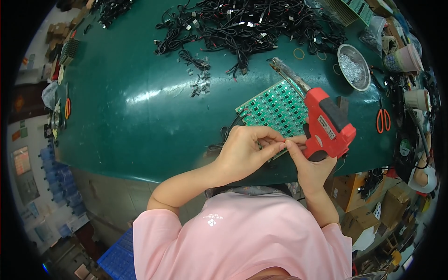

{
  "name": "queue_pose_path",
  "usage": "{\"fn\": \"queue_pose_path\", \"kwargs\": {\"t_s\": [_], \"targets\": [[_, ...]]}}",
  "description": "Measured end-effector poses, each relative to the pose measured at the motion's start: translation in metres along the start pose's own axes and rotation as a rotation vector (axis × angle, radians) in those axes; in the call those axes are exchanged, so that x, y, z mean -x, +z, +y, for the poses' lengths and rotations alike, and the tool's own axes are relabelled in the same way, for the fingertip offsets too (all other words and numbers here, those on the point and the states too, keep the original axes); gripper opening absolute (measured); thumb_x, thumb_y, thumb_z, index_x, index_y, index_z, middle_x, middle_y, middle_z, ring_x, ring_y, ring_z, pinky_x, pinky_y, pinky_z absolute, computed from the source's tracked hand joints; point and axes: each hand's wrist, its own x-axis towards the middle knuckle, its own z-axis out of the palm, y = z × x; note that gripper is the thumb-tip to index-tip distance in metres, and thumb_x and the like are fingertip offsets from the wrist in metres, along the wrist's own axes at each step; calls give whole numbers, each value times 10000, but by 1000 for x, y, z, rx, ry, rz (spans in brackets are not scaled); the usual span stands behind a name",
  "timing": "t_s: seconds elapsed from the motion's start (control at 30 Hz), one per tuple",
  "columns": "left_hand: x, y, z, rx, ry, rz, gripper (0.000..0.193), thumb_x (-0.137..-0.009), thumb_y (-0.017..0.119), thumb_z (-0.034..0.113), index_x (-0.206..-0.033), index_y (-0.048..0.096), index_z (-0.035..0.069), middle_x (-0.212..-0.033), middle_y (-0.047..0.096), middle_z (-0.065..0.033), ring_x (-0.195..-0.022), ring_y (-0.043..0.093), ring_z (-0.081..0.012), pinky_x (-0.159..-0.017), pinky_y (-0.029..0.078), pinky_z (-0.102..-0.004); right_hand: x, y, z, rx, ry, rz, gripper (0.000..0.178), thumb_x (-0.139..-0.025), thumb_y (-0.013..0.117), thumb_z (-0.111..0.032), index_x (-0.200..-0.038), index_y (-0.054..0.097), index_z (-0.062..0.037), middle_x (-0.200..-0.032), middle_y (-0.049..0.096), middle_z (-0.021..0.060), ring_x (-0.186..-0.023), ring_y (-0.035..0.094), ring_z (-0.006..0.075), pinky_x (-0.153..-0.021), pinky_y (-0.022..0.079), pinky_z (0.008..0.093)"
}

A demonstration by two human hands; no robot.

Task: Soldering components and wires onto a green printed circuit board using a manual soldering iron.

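Note:
My right hand (313, 173) is wrapped round a red and black soldering gun (328, 122), whose metal tip points away from me over a green circuit board panel (267, 106). The thumb of that hand reaches out to meet the fingertips of my left hand (243, 148). My left fingers are pinched together above the near edge of the panel. A tiny speck of red shows at the fingertips, too small to name. Beside my left hand a black cable (226, 133) runs across the table to the panel's left side.
A heap of black cables (242, 23) covers the far side of the green table (102, 116). Small metal parts (201, 85) lie nearer. On the right are a metal bowl of small shiny parts (353, 84) and orange-handled scissors (383, 120); another pair of scissors (68, 106) lies far left.

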Motion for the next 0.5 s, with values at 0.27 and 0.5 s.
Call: {"fn": "queue_pose_path", "kwargs": {"t_s": [0.27, 0.5], "targets": [[26, -35, 37, -682, 543, 497, 145, -715, 693, -40, -831, 659, 40, -726, 639, -33, -610, 590, -132, -508, 418, -248, 8, 4, -1, -39, 54, -20, 57, -816, 654, 53, -867, 640, 33, -749, 666, 61, -657, 623, 100, -601, 506, 239], [15, -40, 15, -894, 557, 455, 139, -710, 711, 4, -818, 635, 49, -803, 615, -55, -740, 564, -228, -645, 420, -329, 13, -43, 14, -102, 122, -161, 394, -909, 473, -64, -1251, 351, 90, -1229, 511, 282, -424, 502, 150, -386, 439, 288]]}}
